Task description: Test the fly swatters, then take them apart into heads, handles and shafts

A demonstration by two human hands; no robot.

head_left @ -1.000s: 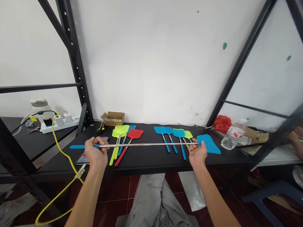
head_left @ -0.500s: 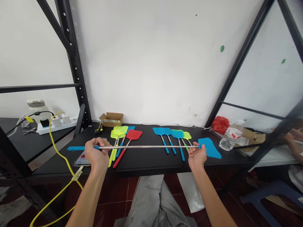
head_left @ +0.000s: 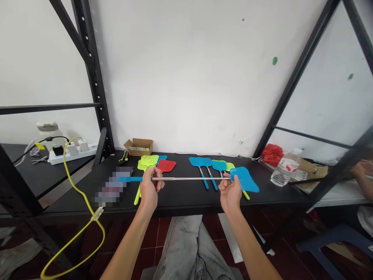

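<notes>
Currently held: a blue swatter point(head_left: 186, 179) is carried level across both hands, over the table's front part; whether it touches the table cannot be told.
Left hand point(head_left: 150, 190): the steel shaft is gripped just beside the blue handle, and left fingers point(head_left: 155, 183) are clenched round it.
Right hand point(head_left: 230, 193): the shaft is gripped just below the mesh head point(head_left: 244, 179), and right fingers point(head_left: 233, 182) are clenched round it, touching the head.
Table point(head_left: 180, 198): black; a lime swatter point(head_left: 149, 160), a red swatter point(head_left: 166, 165) and further blue swatters point(head_left: 198, 161) are laid on it.
In the way: the lower parts of the lime and red swatters are hidden by the left hand and the held shaft; a pixelated patch point(head_left: 113, 187) covers whatever lies left of the left hand.
Around: a cardboard box point(head_left: 139, 147), a plastic bottle point(head_left: 285, 169) and a red bag point(head_left: 272, 154) are placed at the far edge; a power strip point(head_left: 71, 153) with a yellow cable point(head_left: 70, 182) is seen on the left.
Beyond: another person's hand point(head_left: 359, 168) is partly screened by a black upright point(head_left: 326, 171).
Writing: the bottle label and box strip are too small to read.
</notes>
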